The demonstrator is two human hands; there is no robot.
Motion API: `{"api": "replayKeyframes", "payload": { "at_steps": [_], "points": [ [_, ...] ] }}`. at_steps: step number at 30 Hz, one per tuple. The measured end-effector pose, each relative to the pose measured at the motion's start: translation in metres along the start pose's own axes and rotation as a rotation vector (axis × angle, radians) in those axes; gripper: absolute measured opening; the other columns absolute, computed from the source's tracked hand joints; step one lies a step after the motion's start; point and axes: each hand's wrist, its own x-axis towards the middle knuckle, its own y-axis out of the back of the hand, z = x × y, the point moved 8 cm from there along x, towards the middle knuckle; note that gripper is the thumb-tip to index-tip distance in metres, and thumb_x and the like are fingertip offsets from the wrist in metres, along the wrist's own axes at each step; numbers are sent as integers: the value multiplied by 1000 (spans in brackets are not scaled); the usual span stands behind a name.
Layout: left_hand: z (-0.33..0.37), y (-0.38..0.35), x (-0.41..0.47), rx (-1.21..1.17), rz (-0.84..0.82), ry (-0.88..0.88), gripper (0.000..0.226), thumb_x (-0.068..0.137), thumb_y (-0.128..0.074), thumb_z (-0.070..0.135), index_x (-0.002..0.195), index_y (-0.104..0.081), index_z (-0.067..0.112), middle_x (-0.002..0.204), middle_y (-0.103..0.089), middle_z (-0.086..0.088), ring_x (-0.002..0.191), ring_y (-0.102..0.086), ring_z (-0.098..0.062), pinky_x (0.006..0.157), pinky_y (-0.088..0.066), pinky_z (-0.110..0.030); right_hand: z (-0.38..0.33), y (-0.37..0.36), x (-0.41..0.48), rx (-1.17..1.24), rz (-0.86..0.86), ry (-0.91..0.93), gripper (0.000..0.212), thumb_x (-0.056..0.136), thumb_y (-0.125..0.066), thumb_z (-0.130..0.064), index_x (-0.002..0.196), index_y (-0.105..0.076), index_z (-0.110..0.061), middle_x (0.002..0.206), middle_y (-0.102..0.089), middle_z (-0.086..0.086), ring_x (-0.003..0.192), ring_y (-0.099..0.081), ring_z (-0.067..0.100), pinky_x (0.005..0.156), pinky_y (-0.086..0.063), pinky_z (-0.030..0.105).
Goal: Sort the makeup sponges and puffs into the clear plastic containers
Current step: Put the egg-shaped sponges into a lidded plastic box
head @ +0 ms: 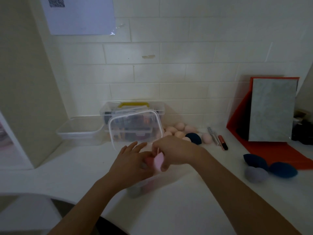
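Working over the white table (186, 209), keep the low clear plastic container (152, 181) steady at the front centre, where grey and pink pieces show dimly through its wall. Your left hand (130, 160) lies open, fingers straight over the contents, while your right hand (176, 152) pinches the pale pink flat puff (159, 161) just above the rim. Lower that puff flat beside the like-coloured pieces and press it in lightly before you let go, so it will not spring out.

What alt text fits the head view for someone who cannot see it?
Over a clear container on a white counter, the right hand pinches a pink puff; the left hand, fingers straight, is beside it. Peach sponges lie behind, dark blue sponges at right.
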Motion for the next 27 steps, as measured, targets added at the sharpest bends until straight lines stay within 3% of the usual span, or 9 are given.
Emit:
{"api": "replayKeyframes", "payload": {
  "at_steps": [4,7,10,14,17,20,22,25,27],
  "points": [
    [3,6,-3,-11,16,4,83,56,-21,70,131,-43,44,154,-18,10,142,-12,-15,114,-13,-33,-7,-13,8,-139,52,10,6,84,-63,-8,86,-57,-10,81,-54,5,76,-49,16,50,-27,15],
    [4,10,-3,-15,18,12,96,45,-14,70,131,-46,39,154,-19,9,142,-13,-16,114,-15,-33,-9,-16,10,-77,102,25,20,86,-60,-10,72,-47,-15,65,-41,-4,61,-42,12,48,-27,16],
    [4,11,-3,-26,42,6,96,46,-17,72,127,-51,32,153,-23,8,141,-16,-17,113,-18,-33,-16,-17,8,-9,81,56,7,86,-59,-10,86,-61,-4,74,-57,6,65,-48,15,51,-32,19],
    [3,9,-1,-40,67,-6,85,57,-26,77,126,-51,33,150,-29,8,138,-23,-16,112,-22,-32,-15,-9,5,45,49,42,22,80,-68,-12,99,-63,-1,97,-65,13,77,-53,18,54,-35,21],
    [2,7,0,-64,-4,14,68,66,-46,72,126,-49,42,145,-31,2,131,-28,-18,106,-27,-29,-6,-10,7,14,38,-58,25,80,-71,-12,100,-64,-1,95,-67,13,77,-55,18,53,-33,17],
    [6,12,5,-97,-48,20,87,47,-35,78,122,-52,37,129,-37,0,117,-30,-17,91,-29,-23,-3,-14,9,25,17,-96,22,84,-66,-14,97,-68,3,94,-70,18,74,-56,20,64,-46,26],
    [5,14,8,-102,-41,36,87,46,-39,77,121,-53,35,120,-37,3,109,-30,-14,87,-27,-21,3,-15,9,107,19,-107,20,81,-68,-11,93,-69,4,90,-71,19,71,-58,20,73,-52,32],
    [4,12,9,-105,11,40,90,42,-39,83,117,-54,36,107,-32,8,102,-29,-10,85,-28,-20,10,-17,9,236,-26,-106,14,80,-69,-8,91,-70,0,87,-71,15,71,-62,17,73,-55,30],
    [4,11,9,-106,52,41,75,53,-54,80,115,-55,38,105,-32,10,102,-31,-10,86,-32,-20,11,-18,8,356,-105,-75,6,84,-65,-5,88,-69,-4,79,-69,9,74,-64,17,73,-55,25]
  ]
}}
